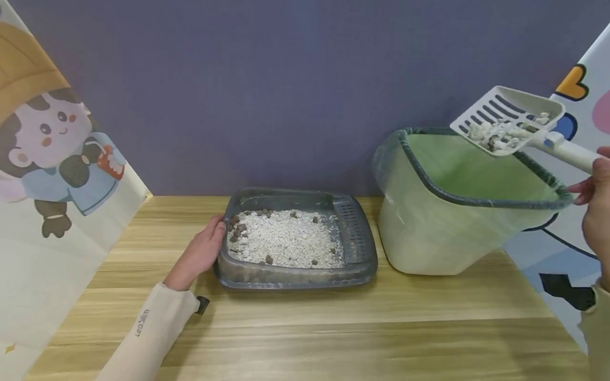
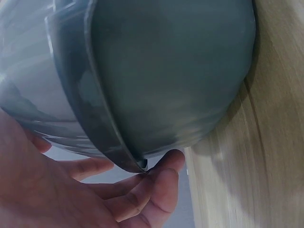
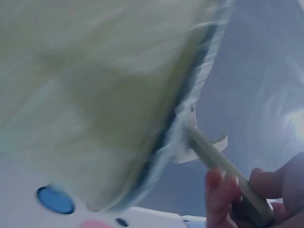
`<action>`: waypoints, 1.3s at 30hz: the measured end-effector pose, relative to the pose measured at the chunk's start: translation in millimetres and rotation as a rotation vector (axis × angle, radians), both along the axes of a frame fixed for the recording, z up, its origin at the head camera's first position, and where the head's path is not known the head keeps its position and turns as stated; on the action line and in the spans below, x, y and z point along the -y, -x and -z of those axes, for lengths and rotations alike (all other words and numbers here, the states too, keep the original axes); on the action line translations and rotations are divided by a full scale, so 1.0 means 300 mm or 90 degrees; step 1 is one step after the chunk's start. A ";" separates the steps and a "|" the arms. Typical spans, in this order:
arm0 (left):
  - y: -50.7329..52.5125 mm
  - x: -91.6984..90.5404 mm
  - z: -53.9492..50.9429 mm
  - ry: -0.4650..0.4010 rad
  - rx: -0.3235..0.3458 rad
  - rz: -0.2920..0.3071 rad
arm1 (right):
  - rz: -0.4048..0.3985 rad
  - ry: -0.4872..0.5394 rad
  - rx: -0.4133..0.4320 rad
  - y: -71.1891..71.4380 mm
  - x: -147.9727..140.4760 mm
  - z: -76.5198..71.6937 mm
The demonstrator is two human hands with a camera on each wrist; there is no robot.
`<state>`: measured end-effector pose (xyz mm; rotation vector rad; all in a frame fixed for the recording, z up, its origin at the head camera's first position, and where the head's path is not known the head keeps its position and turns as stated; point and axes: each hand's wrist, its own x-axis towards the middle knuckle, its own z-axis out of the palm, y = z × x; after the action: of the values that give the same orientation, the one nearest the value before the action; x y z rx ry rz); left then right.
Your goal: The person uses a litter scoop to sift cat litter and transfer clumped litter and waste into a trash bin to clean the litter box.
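My right hand [image 1: 598, 217] grips the handle of a white slotted litter scoop [image 1: 512, 100], which carries pale clumps [image 1: 500, 136]. The scoop is above the right part of a tall bin [image 1: 424, 233] with a liner over its dark rim. In the right wrist view, fingers and thumb wrap the scoop handle [image 3: 221, 164], and the bin wall hides most of the scoop head. My left hand [image 1: 202, 251] holds the left rim of a grey litter box [image 1: 295, 278], its fingertips curled at the rim edge [image 2: 102, 114]. White litter [image 1: 286, 238] with brown lumps lies inside the box.
The wooden table [image 1: 333, 333] carries the box and the bin, which stands right of the box. A dark blue wall panel [image 1: 262, 95] rises behind them. Printed cartoon panels [image 1: 71, 137] flank the table on both sides.
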<state>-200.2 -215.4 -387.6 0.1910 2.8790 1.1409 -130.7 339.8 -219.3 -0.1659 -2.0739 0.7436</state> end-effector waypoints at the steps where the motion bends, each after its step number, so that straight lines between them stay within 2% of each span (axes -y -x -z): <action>1: 0.000 0.000 0.000 0.001 0.000 0.001 | 0.012 -0.006 0.012 0.003 -0.020 0.013; 4: 0.000 -0.001 -0.001 0.002 0.001 0.000 | 0.035 -0.026 0.035 0.016 -0.058 0.048; 7: -0.001 -0.002 -0.003 0.002 0.001 0.000 | 0.014 -0.053 0.001 0.025 -0.079 0.073; 11: -0.003 -0.004 -0.005 0.004 -0.003 0.001 | -0.046 -0.121 -0.079 0.027 -0.095 0.085; 14: -0.004 -0.003 -0.003 0.005 -0.004 -0.001 | -0.063 -0.128 -0.087 0.025 -0.093 0.087; 16: -0.003 -0.001 -0.001 0.006 -0.003 -0.002 | -0.069 -0.112 -0.084 0.022 -0.086 0.084; 20: 0.002 0.003 0.003 0.006 -0.002 0.000 | -0.107 -0.059 -0.115 0.016 -0.051 0.072; 25: 0.011 0.005 0.006 0.002 0.002 0.003 | -0.165 0.017 -0.157 -0.012 0.066 0.038; 27: 0.012 0.008 0.007 0.001 0.002 0.002 | -0.235 0.089 -0.196 -0.015 0.137 0.033; 28: 0.012 0.009 0.007 0.001 0.000 0.002 | -0.272 0.105 -0.217 -0.015 0.174 0.034; 31: 0.013 0.009 0.006 0.001 -0.004 -0.001 | -0.369 0.099 -0.251 -0.006 0.285 0.046; 32: 0.013 0.008 0.005 0.001 -0.003 -0.002 | -0.405 0.081 -0.243 0.001 0.319 0.055; 35: 0.013 0.003 0.006 0.001 0.001 -0.004 | -0.444 -0.080 -0.162 0.026 0.408 0.088; 39: 0.013 -0.001 0.007 0.001 0.000 -0.004 | -0.519 -0.225 -0.016 0.075 0.497 0.158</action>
<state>-204.2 -215.0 -389.6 0.1817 2.8821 1.1399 -153.0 190.8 -266.7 0.9262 -2.1918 0.8088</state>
